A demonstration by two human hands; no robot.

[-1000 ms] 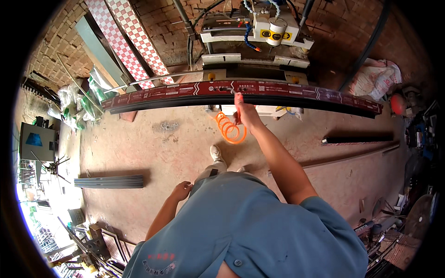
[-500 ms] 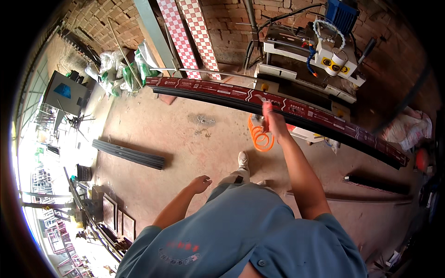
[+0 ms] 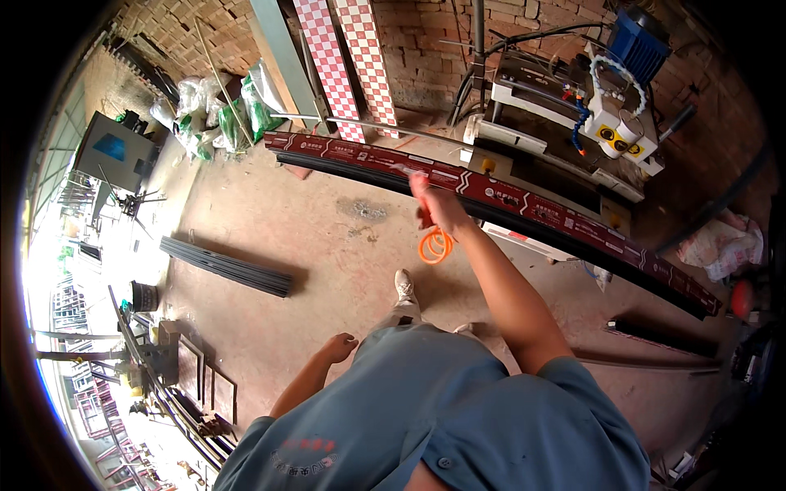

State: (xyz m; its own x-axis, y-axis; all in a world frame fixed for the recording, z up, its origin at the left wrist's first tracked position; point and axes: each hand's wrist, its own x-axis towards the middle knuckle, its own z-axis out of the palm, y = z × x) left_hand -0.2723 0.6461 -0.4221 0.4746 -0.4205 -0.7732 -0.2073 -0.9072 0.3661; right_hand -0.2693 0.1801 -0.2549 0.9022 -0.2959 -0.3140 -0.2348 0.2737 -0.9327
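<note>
In my right hand is a red air blow gun, gripped by its body with the fingers wrapped round it. Its silvery nozzle lies over the long maroon-faced profile bars, whose near edges are black. An orange coiled hose hangs below that hand. The bars stretch crosswise in front of me, from upper left to lower right. Low on the left, beside my body, my left hand hangs with loosely bent fingers and holds nothing visible.
A white machine with a blue motor stands beyond the bars. Dark strips lie bundled on the floor at left. Plastic sacks and checkered panels are by the brick wall. Another dark bar lies at right.
My right hand has moved left along the bars with the blow gun, and the orange hose has come along. My left hand still hangs low. The view has shifted slightly.
</note>
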